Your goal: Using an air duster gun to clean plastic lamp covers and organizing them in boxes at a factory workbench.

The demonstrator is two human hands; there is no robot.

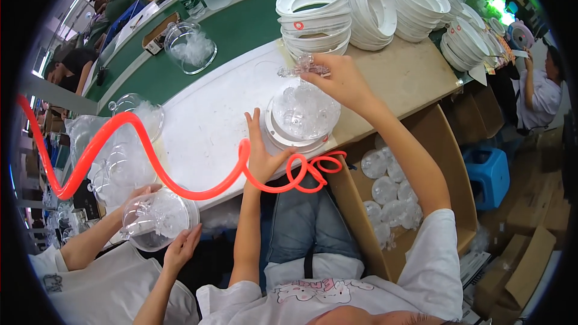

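The left hand, fingers spread, steadies the white round plastic base under its clear faceted dome on the white bench, while the right hand pinches a clear crystal piece above, apparently not yet fitted.
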